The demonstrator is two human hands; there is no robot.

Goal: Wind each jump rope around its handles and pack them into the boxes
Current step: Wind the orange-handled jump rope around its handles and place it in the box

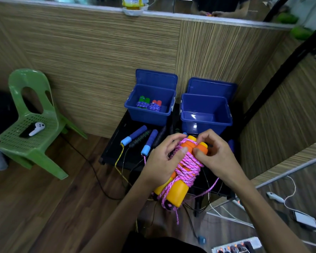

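I hold a pair of orange jump rope handles [177, 194] side by side, with pink rope [188, 167] wound around their middle. My left hand [161, 161] grips the bundle from the left, its thumb lying on the rope. My right hand [215, 154] pinches the handles' far ends from the right. A loose pink tail hangs below. Behind stand two open blue boxes: the left box [135, 112] contains a green-handled and a red-handled wound rope, the right box [206, 123] holds nothing. Unwound ropes with blue handles [134, 136] and black handles lie on the black table [111, 152].
A green plastic chair [31, 125] with a white controller and a dark phone stands at the left. Cables run over the wooden floor. A striped wall panel rises behind the boxes. At the lower right lie a phone on a charger, another controller and a power strip.
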